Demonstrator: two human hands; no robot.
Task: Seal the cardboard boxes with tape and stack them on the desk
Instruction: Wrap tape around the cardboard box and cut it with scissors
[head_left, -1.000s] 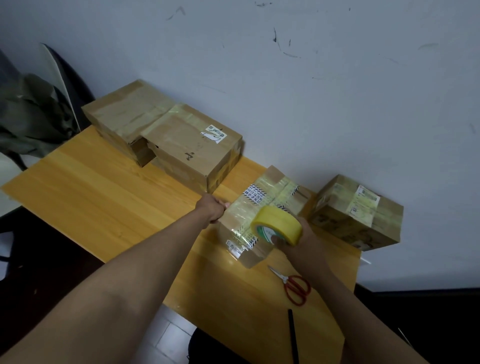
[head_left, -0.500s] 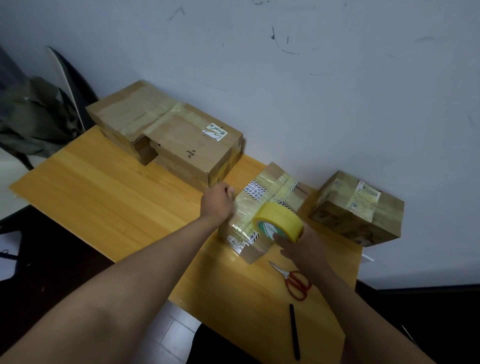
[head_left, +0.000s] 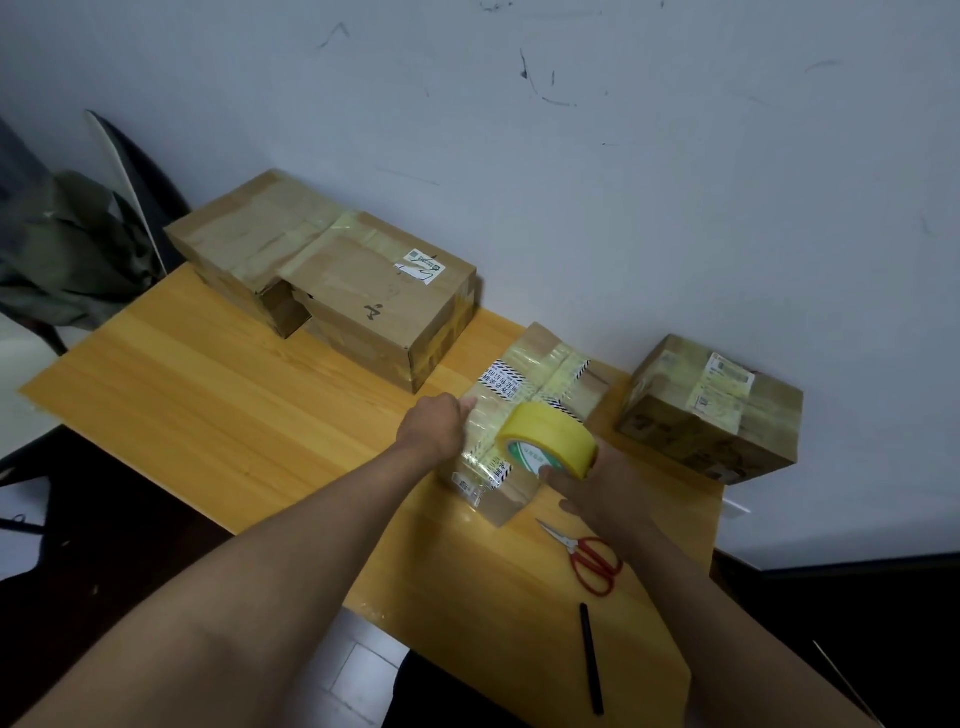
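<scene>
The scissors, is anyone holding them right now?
No, the scissors lie untouched on the desk, while the right hand grips the tape roll and the left hand rests on the box.

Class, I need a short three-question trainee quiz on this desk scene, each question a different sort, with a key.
1. True or false: the red-handled scissors lie on the wooden desk.
2. Which hand holds the yellow tape roll: A left, B right?
3. Fill in: the black pen lies ____ the person than the scissors.

Key: 1 true. 2 B: the right hand grips it, while the left hand rests on the small taped cardboard box. 3 nearer.
</scene>
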